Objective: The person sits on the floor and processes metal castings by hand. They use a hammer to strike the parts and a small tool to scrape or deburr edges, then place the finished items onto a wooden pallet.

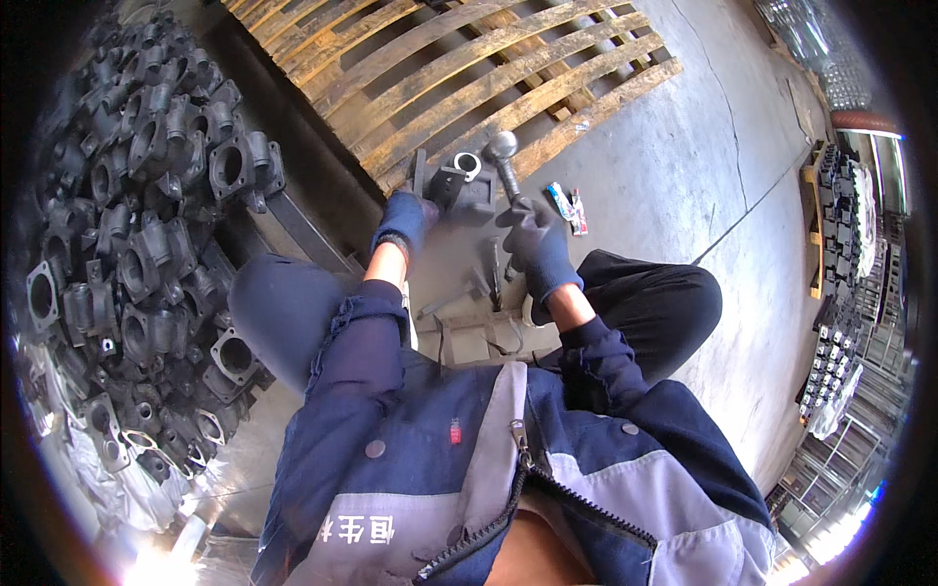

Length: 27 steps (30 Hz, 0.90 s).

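My left hand (405,221), in a dark blue work glove, is closed at the left side of a dark metal casting (449,185). This casting has a bright ring-shaped opening facing up and rests by a dark metal block (475,205). The glove hides exactly where its fingers grip. In my right hand (536,244), gloved alike, a metal hammer (502,148) with a round ball head is held by its shaft, head pointing away from me. The ball is just right of the casting, apart from it. Several dark tools (491,273) lie on the floor between my knees.
A large heap of dark flanged castings (137,249) fills the left side. Ahead lies a slatted wooden pallet (459,73). A small red, white and blue packet (568,208) lies on the concrete floor (703,146). Stacked parts (837,230) line the far right.
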Each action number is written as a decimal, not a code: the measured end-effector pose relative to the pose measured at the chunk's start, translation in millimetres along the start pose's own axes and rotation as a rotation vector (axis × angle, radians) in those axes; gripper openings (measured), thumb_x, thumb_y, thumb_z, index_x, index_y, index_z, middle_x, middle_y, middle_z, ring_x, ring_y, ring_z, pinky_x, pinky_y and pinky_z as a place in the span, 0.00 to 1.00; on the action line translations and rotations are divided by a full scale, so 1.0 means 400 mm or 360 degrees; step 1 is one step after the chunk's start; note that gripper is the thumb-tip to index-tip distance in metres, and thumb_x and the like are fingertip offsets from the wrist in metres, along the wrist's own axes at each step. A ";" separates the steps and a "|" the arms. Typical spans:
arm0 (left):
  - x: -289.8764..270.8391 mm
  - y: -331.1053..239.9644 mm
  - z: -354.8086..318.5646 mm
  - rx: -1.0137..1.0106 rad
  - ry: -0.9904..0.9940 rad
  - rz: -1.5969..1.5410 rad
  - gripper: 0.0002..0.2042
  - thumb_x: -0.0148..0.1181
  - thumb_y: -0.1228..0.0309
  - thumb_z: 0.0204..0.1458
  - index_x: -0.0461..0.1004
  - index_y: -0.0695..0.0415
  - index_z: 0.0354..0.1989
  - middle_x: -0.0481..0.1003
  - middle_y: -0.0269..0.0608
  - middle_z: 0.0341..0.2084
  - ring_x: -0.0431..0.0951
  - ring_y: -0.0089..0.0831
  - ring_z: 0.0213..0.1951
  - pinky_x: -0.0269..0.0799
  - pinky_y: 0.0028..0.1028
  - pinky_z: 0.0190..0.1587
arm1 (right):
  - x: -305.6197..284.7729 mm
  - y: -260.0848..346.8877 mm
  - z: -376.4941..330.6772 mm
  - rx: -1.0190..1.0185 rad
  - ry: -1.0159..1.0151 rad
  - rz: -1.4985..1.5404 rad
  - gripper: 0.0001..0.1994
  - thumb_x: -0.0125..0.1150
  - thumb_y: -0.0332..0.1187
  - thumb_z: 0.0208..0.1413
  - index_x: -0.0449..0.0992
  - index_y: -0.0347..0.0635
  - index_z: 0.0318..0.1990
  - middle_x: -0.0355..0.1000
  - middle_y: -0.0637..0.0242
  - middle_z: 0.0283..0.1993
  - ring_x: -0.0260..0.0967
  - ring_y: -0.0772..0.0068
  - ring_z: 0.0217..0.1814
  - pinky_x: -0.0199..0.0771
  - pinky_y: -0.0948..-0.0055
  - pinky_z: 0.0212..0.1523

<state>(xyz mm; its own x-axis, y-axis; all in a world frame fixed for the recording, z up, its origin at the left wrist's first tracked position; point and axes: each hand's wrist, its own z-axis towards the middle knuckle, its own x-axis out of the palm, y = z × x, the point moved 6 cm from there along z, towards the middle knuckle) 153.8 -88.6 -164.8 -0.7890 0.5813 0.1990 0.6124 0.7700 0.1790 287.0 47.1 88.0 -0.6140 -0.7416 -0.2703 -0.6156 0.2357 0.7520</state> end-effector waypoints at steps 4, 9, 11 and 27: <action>0.030 -0.027 0.051 -0.0618 -0.0284 -0.1986 0.26 0.65 0.45 0.41 0.79 0.56 0.38 0.79 0.49 0.34 0.77 0.36 0.34 0.74 0.31 0.34 | 0.050 -0.017 0.004 -0.0103 0.0018 -0.0440 0.21 0.44 0.46 0.64 0.75 0.35 0.39 0.73 0.62 0.22 0.70 0.68 0.19 0.69 0.65 0.23; 0.112 -0.018 -0.205 -0.2399 0.0038 -0.5797 0.18 0.48 0.77 0.51 0.69 0.57 0.52 0.77 0.47 0.35 0.75 0.36 0.36 0.71 0.28 0.43 | -0.011 -0.015 0.049 -0.0162 0.0095 -0.0371 0.16 0.44 0.40 0.64 0.76 0.39 0.35 0.72 0.66 0.23 0.64 0.78 0.18 0.62 0.74 0.15; 0.111 -0.031 -0.214 -0.2483 0.0036 -0.5711 0.13 0.51 0.73 0.50 0.73 0.56 0.45 0.78 0.50 0.34 0.77 0.38 0.37 0.73 0.30 0.41 | -0.015 -0.005 0.029 -0.0255 -0.0022 -0.0167 0.17 0.46 0.43 0.63 0.77 0.38 0.39 0.73 0.60 0.24 0.69 0.70 0.20 0.67 0.69 0.22; 0.170 0.046 -0.304 -0.1528 -0.0042 -0.5017 0.12 0.53 0.66 0.52 0.79 0.56 0.39 0.79 0.43 0.41 0.78 0.38 0.44 0.74 0.32 0.42 | -0.022 -0.085 0.106 -0.0343 0.0159 -0.0754 0.19 0.49 0.46 0.62 0.76 0.38 0.39 0.74 0.69 0.28 0.65 0.80 0.20 0.65 0.75 0.19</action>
<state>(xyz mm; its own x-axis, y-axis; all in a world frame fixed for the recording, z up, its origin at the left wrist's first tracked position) 117.5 -66.8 -30.9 0.7120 -0.2145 -0.6686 -0.4961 -0.8275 -0.2628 292.3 72.1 39.1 -0.2369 -0.7942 -0.5596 -0.6923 -0.2661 0.6707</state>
